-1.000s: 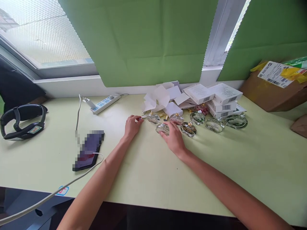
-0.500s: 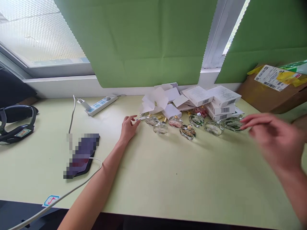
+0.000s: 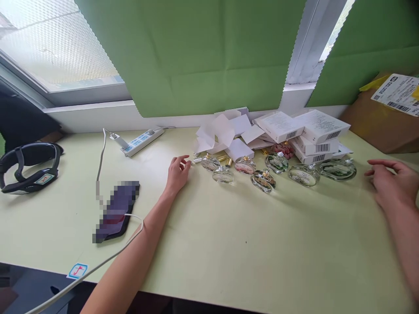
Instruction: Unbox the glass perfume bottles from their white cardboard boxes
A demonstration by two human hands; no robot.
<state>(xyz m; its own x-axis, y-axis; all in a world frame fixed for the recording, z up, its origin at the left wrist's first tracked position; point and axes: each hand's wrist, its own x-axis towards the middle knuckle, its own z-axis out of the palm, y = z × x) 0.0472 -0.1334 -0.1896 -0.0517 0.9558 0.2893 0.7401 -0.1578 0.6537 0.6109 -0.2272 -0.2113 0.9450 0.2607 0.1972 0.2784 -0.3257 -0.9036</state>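
My left hand rests on the table with loosely bent fingers and holds nothing. Just beyond its fingertips lies a small silver cap, beside an oval glass perfume bottle. My right hand lies at the right end, its fingers apart and nothing in it. Nearest to it is a large clear perfume bottle with a greenish look. Between the hands stand several more bottles, among them a pink-tinted perfume bottle and a dark-patterned perfume bottle. Gold caps lie among them.
White boxes are stacked behind the bottles, next to loose white card pieces. A cardboard carton stands at the back right. To the left are a power strip, a phone with a cable, and a black headset.
My right hand has moved right, away from the rightmost perfume bottle, and come down to the table. My left hand has barely moved. The view has shifted slightly.
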